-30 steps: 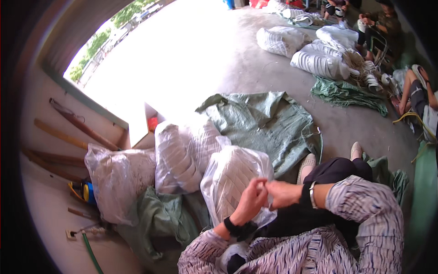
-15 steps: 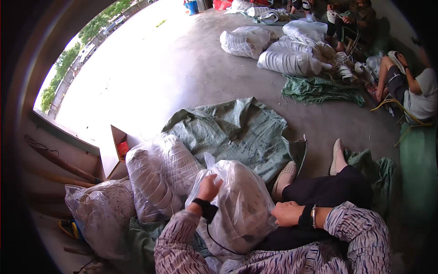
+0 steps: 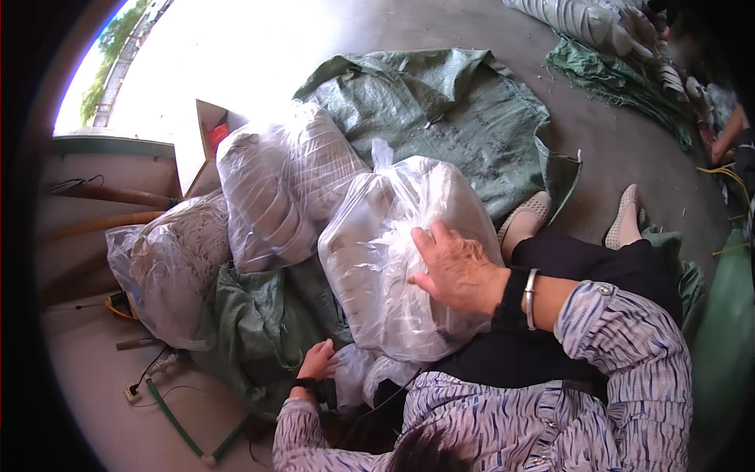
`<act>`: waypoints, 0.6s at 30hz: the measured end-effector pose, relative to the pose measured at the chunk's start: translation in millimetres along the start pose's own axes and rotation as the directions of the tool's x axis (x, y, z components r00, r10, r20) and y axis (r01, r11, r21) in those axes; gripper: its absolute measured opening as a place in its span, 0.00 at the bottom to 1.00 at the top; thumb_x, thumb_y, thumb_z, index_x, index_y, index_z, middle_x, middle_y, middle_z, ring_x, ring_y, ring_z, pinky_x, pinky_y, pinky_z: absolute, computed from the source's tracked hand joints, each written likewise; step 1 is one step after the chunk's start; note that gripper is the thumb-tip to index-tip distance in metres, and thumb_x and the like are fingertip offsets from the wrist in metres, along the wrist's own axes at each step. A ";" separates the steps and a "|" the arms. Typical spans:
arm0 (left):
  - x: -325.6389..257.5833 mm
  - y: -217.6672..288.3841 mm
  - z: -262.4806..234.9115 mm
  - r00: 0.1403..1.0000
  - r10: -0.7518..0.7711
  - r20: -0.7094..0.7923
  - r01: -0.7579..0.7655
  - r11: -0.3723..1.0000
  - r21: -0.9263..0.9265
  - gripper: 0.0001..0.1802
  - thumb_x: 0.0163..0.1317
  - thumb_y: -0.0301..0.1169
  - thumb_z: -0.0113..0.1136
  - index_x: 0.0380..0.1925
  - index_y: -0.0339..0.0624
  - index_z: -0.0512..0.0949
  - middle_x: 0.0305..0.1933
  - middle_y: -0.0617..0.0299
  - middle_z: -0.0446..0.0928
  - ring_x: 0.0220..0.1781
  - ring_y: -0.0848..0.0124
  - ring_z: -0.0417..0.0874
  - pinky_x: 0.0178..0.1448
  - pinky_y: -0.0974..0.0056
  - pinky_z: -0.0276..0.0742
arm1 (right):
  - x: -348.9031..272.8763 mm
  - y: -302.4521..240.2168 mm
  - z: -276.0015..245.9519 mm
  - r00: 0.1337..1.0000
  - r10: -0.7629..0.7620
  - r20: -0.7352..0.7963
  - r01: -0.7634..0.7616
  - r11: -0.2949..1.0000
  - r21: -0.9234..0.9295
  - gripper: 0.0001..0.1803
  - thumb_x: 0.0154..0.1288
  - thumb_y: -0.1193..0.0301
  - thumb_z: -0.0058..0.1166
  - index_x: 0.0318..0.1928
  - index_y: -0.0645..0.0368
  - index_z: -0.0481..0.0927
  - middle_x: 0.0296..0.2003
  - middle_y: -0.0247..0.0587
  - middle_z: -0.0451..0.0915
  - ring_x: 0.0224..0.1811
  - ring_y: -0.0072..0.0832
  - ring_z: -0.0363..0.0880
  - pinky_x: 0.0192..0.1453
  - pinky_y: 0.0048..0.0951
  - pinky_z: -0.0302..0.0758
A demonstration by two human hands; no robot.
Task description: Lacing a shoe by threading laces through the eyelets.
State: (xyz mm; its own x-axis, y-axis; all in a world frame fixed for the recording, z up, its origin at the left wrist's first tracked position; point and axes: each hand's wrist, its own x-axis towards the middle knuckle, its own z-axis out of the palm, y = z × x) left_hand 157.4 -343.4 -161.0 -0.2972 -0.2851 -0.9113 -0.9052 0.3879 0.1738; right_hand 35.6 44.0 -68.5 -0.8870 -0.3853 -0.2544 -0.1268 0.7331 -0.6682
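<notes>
A full clear plastic bag [image 3: 393,315] of pale, bulky goods stands in front of my lap, its top gathered into a twisted tuft. My right hand [image 3: 460,267] lies on its upper near side with fingers spread, holding nothing. Low on the left, beside my lap, my left hand [image 3: 317,362] reaches to the edge of some crumpled clear plastic [image 3: 358,377]. Its fingers look bent and parted; no firm grip on the plastic shows. A black band sits on each wrist, and a thin cable runs near the lap.
More filled clear bags, one tall [image 3: 263,197] and one low [image 3: 173,267], lean at the left. A green woven sheet [image 3: 440,118] spreads on the floor ahead. Wooden poles [image 3: 118,226] lie by the left wall. Wrapped white bundles [image 3: 582,20] and part of another person are far right.
My left hand has left the bag's top and dropped to the loose plastic at lower left. The right hand has moved from the bag's right side onto its front. The view has tilted down.
</notes>
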 end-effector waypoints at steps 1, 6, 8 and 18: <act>15.3 -0.6 4.7 0.992 -0.102 -0.079 0.088 0.982 -0.166 0.31 0.61 0.51 0.53 0.58 0.44 0.67 0.50 0.61 0.74 0.50 0.69 0.75 0.44 0.60 0.73 | 6.6 4.7 0.1 1.000 -0.002 -0.010 0.002 1.000 0.000 0.31 0.55 0.62 0.60 0.54 0.64 0.64 0.45 0.54 0.67 0.45 0.50 0.75 0.47 0.43 0.74; 88.5 99.8 17.4 0.535 0.789 -0.303 -0.666 0.614 0.423 0.40 0.58 0.48 0.57 0.63 0.34 0.59 0.65 0.45 0.62 0.67 0.53 0.61 0.68 0.57 0.57 | 14.7 48.4 9.2 0.985 0.169 -0.024 -0.170 0.974 -0.148 0.22 0.57 0.60 0.57 0.45 0.60 0.70 0.39 0.57 0.77 0.42 0.48 0.80 0.43 0.42 0.76; 64.2 177.6 30.2 0.382 0.898 -0.220 -0.674 0.433 0.599 0.41 0.56 0.50 0.59 0.64 0.38 0.58 0.65 0.45 0.62 0.66 0.52 0.61 0.68 0.53 0.55 | 8.5 51.3 8.3 0.980 0.199 0.013 -0.194 0.966 -0.169 0.23 0.57 0.61 0.58 0.46 0.62 0.68 0.35 0.57 0.80 0.38 0.49 0.81 0.42 0.42 0.78; 102.2 352.4 141.1 0.528 0.842 -0.109 -0.668 0.492 0.558 0.44 0.54 0.62 0.49 0.60 0.37 0.64 0.60 0.42 0.68 0.62 0.48 0.68 0.65 0.50 0.61 | -25.2 82.0 31.7 0.869 0.482 -0.108 -0.473 0.875 0.097 0.44 0.54 0.51 0.56 0.65 0.58 0.52 0.51 0.66 0.69 0.56 0.58 0.69 0.59 0.50 0.67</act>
State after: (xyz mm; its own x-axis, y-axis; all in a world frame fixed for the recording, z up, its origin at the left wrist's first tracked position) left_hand -149.1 -112.2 -245.6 -0.9524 0.0802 -0.2940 -0.0767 0.8705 0.4862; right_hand 61.6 96.1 -139.0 -0.8804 0.0792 -0.4676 0.3521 0.7697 -0.5325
